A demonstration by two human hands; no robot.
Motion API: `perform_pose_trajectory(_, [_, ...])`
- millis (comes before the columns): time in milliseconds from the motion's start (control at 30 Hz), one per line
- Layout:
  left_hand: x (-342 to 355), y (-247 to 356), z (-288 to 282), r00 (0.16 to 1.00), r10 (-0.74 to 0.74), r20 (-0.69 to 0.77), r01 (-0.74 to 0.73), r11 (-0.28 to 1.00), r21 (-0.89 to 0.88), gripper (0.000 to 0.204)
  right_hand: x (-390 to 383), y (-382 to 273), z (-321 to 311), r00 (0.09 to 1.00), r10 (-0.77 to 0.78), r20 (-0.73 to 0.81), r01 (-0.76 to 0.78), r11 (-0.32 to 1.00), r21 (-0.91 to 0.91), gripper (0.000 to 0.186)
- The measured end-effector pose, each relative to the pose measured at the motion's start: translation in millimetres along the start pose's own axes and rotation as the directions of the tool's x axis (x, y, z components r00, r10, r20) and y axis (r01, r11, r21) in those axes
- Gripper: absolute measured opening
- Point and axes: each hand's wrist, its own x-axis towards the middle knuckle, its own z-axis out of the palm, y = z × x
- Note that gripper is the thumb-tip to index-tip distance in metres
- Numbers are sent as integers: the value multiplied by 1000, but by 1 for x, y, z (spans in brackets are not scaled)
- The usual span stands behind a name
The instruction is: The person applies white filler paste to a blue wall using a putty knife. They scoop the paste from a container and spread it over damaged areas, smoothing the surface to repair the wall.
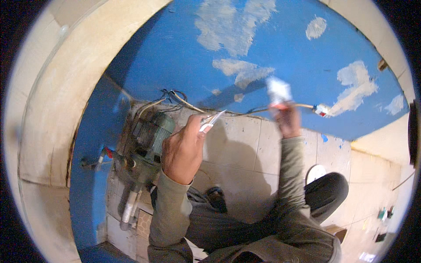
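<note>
My left hand (183, 151) is closed around a thin flat tool with a white-smeared edge (213, 121), seen nearly edge-on; it looks like a scraper. My right hand (289, 122) is raised in front of the blue wall (175, 52), blurred by motion. It grips a putty knife (279, 90) with a wide whitish blade and a reddish part near the fingers. The blade is up close to the wall; whether it touches cannot be told. Rough whitish filler patches (237, 26) cover parts of the wall above and to the right.
A green motor pump (160, 131) with pipes stands at the left, near a red-handled tap (108, 152). A cable runs along the wall's foot to a white socket block (322, 110). A white round lid (315, 173) lies by my right knee on the tiled floor (245, 136).
</note>
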Motion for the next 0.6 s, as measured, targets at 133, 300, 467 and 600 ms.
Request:
perform_pose_trajectory(133, [2, 8, 6, 1000, -3, 21, 3, 1000, -25, 23, 52, 101, -4, 865, 492, 94, -477, 750, 459, 33])
perform_pose_trajectory(300, [1, 4, 6, 998, 37, -50, -39, 998, -40, 24, 84, 81, -24, 860, 278, 428, -486, 700, 523, 33])
perform_pose_trajectory(467, [4, -34, 34, 954, -249, -164, 160, 892, -423, 12, -21, 0, 83, 975, -23, 220, -31, 971, 238, 47])
perform_pose_trajectory(600, [8, -41, 59, 865, -500, 49, 124, 116, -986, 15, -43, -10, 141, 886, -140, 442, 380, 764, -521, 39])
